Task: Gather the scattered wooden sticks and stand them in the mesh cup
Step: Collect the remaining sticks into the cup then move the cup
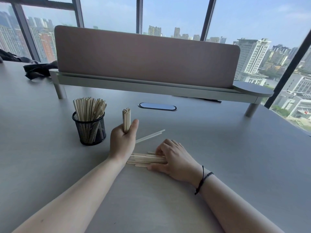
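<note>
A black mesh cup [91, 130] stands on the grey table [218, 157], left of centre, with several wooden sticks upright in it. Just right of the cup, my left hand [122, 140] grips an upright bundle of sticks [126, 120]. My right hand [175, 157] lies flat on the table with its fingers closed over a pile of sticks [146, 159] lying sideways. Two loose sticks [150, 135] lie on the table between my hands, partly hidden behind my left hand.
A pink desk divider [146, 58] on a raised metal shelf crosses the back of the table. An oval cable port [157, 106] sits beneath it. Dark cloth [38, 68] lies at the far left. Large windows stand behind.
</note>
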`<action>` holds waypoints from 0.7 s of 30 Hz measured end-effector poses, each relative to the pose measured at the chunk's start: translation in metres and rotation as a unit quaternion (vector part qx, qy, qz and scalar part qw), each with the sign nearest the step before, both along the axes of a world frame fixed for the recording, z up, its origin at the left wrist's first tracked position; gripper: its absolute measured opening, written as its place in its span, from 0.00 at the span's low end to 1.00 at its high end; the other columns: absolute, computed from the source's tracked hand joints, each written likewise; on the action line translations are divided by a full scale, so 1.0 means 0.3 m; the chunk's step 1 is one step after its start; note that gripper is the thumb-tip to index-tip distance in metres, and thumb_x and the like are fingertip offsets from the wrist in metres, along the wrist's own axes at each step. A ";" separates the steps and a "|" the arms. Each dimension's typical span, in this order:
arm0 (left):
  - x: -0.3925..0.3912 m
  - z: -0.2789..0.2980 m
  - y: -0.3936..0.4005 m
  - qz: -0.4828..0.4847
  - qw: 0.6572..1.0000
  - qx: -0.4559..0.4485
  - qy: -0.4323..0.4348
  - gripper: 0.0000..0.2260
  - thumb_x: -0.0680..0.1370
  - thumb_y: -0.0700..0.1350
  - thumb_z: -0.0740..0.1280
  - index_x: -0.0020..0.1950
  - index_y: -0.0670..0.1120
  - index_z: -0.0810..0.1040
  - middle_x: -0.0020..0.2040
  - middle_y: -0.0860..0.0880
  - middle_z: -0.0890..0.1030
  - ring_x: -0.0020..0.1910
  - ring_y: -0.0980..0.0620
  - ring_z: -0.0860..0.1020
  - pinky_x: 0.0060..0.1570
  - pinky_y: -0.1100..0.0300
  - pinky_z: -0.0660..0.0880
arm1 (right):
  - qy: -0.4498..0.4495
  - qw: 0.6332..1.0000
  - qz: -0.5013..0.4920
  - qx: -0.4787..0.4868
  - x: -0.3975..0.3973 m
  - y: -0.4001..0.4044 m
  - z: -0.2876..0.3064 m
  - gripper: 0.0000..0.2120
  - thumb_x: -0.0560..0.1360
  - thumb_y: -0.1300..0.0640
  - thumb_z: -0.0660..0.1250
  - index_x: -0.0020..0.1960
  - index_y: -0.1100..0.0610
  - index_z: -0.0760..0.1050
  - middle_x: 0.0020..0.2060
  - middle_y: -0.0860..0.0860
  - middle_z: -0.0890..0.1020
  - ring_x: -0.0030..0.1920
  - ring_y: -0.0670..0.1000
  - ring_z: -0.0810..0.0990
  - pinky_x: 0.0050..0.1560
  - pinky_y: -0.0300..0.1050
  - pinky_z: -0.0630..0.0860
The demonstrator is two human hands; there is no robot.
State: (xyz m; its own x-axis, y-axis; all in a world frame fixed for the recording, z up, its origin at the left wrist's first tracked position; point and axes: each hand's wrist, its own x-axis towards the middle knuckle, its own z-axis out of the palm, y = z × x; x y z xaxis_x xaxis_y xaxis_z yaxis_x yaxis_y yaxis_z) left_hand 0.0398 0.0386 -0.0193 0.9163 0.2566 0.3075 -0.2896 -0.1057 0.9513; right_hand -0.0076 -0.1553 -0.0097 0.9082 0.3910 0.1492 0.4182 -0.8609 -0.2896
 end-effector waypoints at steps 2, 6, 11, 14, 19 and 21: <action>0.004 -0.002 0.001 0.002 1.000 -0.006 0.003 0.30 0.74 0.64 0.67 0.33 0.42 0.58 0.29 0.43 0.62 0.30 0.46 0.60 0.27 0.41 0.63 | -0.002 1.000 0.008 -0.002 -0.006 0.004 -0.002 0.31 0.69 0.27 0.65 0.60 0.49 0.73 0.52 0.46 0.74 0.56 0.51 0.73 0.59 0.44 0.68; 0.006 -0.004 0.000 0.005 1.000 0.004 0.000 0.30 0.74 0.64 0.67 0.33 0.42 0.58 0.29 0.42 0.62 0.29 0.46 0.61 0.27 0.41 0.63 | -0.003 1.000 0.014 -0.009 -0.008 0.007 0.001 0.30 0.71 0.30 0.65 0.63 0.49 0.74 0.54 0.49 0.75 0.57 0.52 0.73 0.59 0.45 0.69; 0.005 -0.006 -0.001 0.004 1.000 0.008 -0.003 0.30 0.74 0.65 0.67 0.32 0.42 0.58 0.28 0.42 0.62 0.28 0.46 0.61 0.27 0.42 0.63 | -0.012 1.000 0.012 -0.013 -0.019 0.012 0.012 0.27 0.72 0.32 0.66 0.60 0.52 0.75 0.53 0.50 0.75 0.55 0.52 0.74 0.53 0.43 0.68; 0.006 -0.009 0.002 0.009 1.000 0.012 -0.001 0.31 0.74 0.65 0.67 0.33 0.41 0.58 0.28 0.42 0.62 0.28 0.46 0.62 0.27 0.41 0.64 | -0.054 0.997 0.021 -0.041 -0.028 0.020 0.011 0.21 0.75 0.36 0.64 0.51 0.54 0.73 0.48 0.52 0.76 0.51 0.56 0.76 0.47 0.45 0.65; 0.007 -0.011 -0.002 0.007 1.000 0.013 -0.002 0.30 0.74 0.65 0.67 0.33 0.41 0.58 0.28 0.42 0.63 0.29 0.46 0.62 0.28 0.43 0.64 | -0.069 0.996 0.025 -0.055 -0.044 0.036 0.019 0.17 0.77 0.37 0.60 0.45 0.51 0.64 0.45 0.53 0.76 0.49 0.58 0.76 0.46 0.47 0.66; 0.006 -0.010 -0.001 0.006 1.000 0.012 -0.002 0.30 0.74 0.65 0.67 0.33 0.42 0.58 0.28 0.42 0.62 0.29 0.46 0.61 0.27 0.41 0.64 | -0.062 0.996 0.022 -0.063 -0.046 0.036 0.025 0.19 0.78 0.37 0.59 0.46 0.53 0.66 0.46 0.54 0.77 0.50 0.59 0.77 0.47 0.49 0.68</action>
